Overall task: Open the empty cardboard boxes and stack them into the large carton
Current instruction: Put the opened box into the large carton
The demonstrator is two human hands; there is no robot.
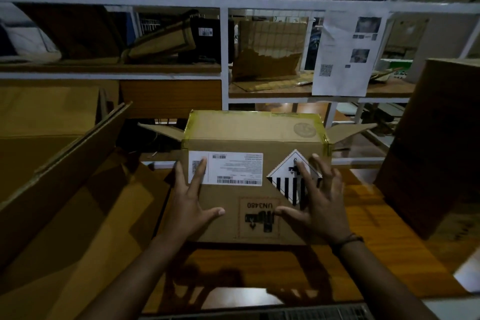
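A brown cardboard box (249,138) stands on the wooden table (376,228) in front of me, with a white shipping label, a striped hazard diamond and a UN3480 mark on its near face. Two side flaps stick out at its far corners. My left hand (191,200) lies with spread, straight fingers on the near face by the white label. My right hand (315,197) has spread fingers over the hazard diamond, fingertips touching the box. The large carton (65,176) stands open at the left, its flap raised beside the box.
A tall brown carton (436,143) stands on the table at the right. Behind the box a white metal shelf rack (224,60) holds flattened cardboard, a dark device and a hanging printed sheet (345,54). A keyboard edge (272,314) shows at the bottom.
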